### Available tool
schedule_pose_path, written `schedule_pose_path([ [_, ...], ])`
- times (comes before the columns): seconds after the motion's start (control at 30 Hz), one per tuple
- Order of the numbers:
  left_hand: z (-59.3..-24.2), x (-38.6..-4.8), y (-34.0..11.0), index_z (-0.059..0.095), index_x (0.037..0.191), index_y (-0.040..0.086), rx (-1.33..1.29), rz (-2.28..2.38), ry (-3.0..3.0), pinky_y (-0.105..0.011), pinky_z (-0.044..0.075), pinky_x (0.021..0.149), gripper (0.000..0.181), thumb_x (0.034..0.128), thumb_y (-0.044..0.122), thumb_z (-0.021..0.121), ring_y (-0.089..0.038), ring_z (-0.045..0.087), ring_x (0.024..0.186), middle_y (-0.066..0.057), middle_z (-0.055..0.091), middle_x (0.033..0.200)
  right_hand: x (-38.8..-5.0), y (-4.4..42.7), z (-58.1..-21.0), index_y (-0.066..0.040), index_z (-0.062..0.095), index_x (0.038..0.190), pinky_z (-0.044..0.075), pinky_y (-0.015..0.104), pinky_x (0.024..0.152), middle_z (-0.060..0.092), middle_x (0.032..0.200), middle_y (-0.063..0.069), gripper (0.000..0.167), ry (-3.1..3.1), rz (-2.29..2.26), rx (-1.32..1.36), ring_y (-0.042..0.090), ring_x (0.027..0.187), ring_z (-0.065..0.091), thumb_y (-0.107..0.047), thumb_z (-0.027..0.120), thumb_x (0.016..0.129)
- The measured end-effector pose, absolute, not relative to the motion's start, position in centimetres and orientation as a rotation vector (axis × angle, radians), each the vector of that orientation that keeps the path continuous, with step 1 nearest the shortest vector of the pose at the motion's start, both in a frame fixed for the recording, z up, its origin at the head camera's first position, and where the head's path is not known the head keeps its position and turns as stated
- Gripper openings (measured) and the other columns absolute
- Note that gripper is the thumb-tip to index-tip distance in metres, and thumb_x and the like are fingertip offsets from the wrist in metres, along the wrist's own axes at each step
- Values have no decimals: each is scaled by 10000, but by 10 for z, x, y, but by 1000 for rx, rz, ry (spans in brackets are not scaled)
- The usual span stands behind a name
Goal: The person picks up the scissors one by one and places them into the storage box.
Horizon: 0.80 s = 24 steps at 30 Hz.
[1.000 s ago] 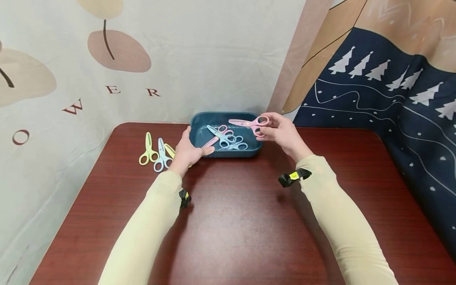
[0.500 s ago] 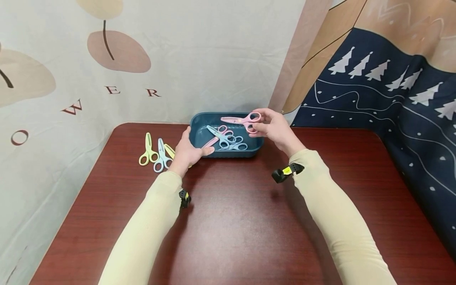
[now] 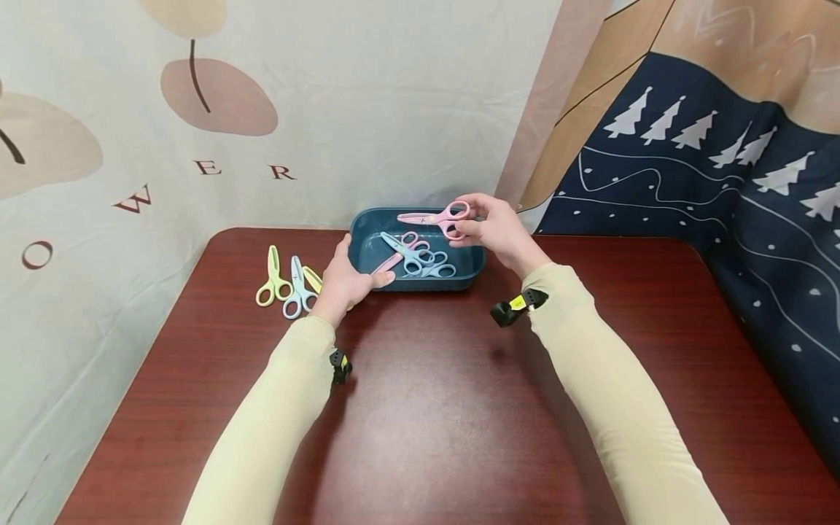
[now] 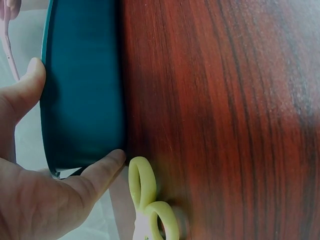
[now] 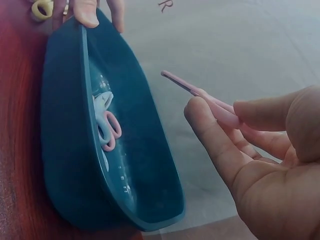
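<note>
A pair of pink scissors [image 3: 438, 218] is pinched by its handle loops in my right hand [image 3: 496, 229], blades pointing left, above a dark teal plastic tray [image 3: 467, 271]. In the right wrist view the scissors [image 5: 215, 106] stay apart from the tray's rim. My left hand [image 3: 345, 281] grips the left end of the tray, thumb on the near rim and fingers around the outside, as the left wrist view also shows. Inside the tray lie blue scissors [image 3: 408, 253], another blue pair [image 3: 441, 269] partly beneath, and a pink pair [image 3: 389, 261] crossing under them.
To the left, on the reddish-brown table [image 3: 420, 408], lie yellow scissors [image 3: 273, 278], blue scissors [image 3: 299, 290] and another yellow pair [image 3: 312, 277], partly hidden by my left hand. A printed cloth [image 3: 407, 109] hangs directly behind the table's back edge.
My right hand has moved left and slightly farther back with the pink scissors, from the tray's right end to over its back right part. The left hand and tray look still.
</note>
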State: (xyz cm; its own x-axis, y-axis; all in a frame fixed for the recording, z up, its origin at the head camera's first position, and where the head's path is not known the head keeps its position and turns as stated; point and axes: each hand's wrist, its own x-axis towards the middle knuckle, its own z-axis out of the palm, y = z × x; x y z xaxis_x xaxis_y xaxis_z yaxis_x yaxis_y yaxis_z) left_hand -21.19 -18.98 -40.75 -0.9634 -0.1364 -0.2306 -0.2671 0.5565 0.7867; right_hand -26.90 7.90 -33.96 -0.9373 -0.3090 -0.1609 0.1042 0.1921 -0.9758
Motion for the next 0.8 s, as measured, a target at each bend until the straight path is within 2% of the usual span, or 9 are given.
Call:
schedule_pose_path([
  [0.3, -409, -213, -191, 30, 1677, 155, -331, 1366, 2655, -570, 269, 1225, 1197, 841, 385, 855, -390, 252, 1533, -164, 187, 1711, -276, 69, -341, -70, 527, 1473, 610, 318, 806, 533, 1207, 159, 475, 2160, -1777, -190, 210, 928, 722, -22, 635, 1013],
  [0.8, -412, -214, -191, 41, 1676, 155, -330, 1359, 2664, -583, 279, 1218, 1195, 836, 398, 855, -395, 254, 1528, -163, 187, 1710, -289, 55, -339, -84, 529, 1470, 611, 326, 822, 548, 1216, 168, 479, 2157, -1748, -186, 281, 1021, 705, -27, 642, 1008],
])
